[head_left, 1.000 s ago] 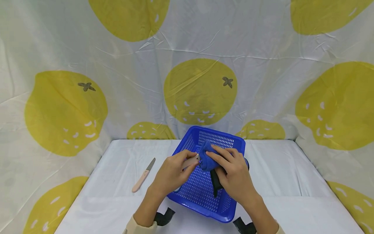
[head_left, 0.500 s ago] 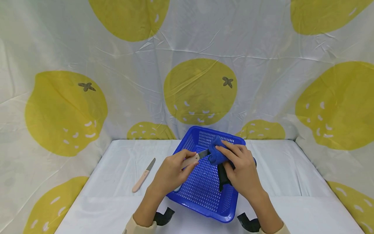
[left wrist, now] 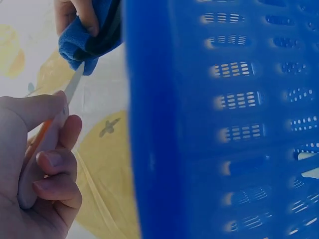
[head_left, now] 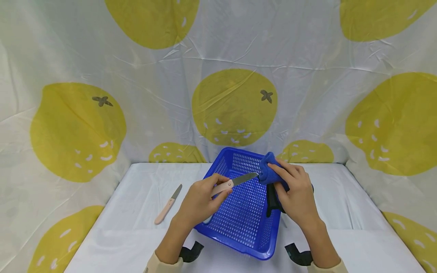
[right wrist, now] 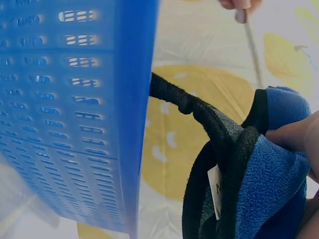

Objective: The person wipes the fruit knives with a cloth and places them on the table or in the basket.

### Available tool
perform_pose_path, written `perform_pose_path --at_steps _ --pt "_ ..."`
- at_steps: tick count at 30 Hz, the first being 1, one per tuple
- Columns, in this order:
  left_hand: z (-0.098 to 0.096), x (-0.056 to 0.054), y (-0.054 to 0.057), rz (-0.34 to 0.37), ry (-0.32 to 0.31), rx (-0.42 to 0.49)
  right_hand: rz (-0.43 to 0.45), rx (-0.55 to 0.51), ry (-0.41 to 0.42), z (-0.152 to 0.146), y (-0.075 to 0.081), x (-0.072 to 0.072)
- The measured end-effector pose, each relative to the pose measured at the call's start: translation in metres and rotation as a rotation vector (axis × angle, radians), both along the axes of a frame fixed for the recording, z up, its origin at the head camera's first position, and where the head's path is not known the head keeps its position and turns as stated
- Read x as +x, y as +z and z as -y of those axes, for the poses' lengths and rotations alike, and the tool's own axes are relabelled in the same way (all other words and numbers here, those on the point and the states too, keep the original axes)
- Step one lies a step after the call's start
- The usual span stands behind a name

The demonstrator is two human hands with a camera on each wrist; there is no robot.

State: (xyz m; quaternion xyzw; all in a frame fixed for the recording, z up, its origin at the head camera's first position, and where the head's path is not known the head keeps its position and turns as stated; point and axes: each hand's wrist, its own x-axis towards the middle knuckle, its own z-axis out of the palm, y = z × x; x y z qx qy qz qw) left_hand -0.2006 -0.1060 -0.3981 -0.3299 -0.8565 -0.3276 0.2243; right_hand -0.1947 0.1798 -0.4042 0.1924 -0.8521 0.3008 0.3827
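Note:
My left hand [head_left: 203,196] grips the pale pink handle of a small knife [head_left: 245,179], its blade pointing right and slightly up over the basket. My right hand [head_left: 296,191] pinches a bunched blue cloth [head_left: 268,170] with dark edging right at the blade's tip. A black strip of the cloth hangs below my fingers. In the right wrist view the cloth [right wrist: 271,184] shows its dark binding and a small white label [right wrist: 215,191]. The left wrist view has the knife's blade [left wrist: 76,83] reaching up to the cloth, fingers curled round the handle.
A blue perforated plastic basket [head_left: 235,249] stands beneath both hands on the white-covered table [head_left: 341,204]. Something pale [head_left: 208,219] lies inside its left edge. A second knife with a pink handle [head_left: 164,211] lies on the table left of the basket. A lemon-print sheet hangs behind.
My right hand and the cloth have slid right and a little up along the blade, from the handle end to the tip, baring the blade. My left hand has stayed nearly still.

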Motion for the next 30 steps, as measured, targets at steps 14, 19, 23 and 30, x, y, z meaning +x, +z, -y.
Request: perform_pose_path --at_steps 14,19,23,30 --pt "-0.005 -0.007 -0.014 0.153 0.23 -0.095 0.015 -0.002 -0.008 -0.002 -0.001 0.001" --pt "-0.007 -0.012 -0.022 0.222 0.286 -0.163 0.011 -0.003 -0.001 -0.001 -0.001 0.001" --pt "-0.009 -0.015 -0.029 0.279 0.275 -0.184 0.012 -0.004 0.011 0.0 0.0 0.001" --pt "-0.013 -0.016 -0.039 0.374 0.24 -0.178 0.016 0.011 0.028 0.002 0.0 0.001"
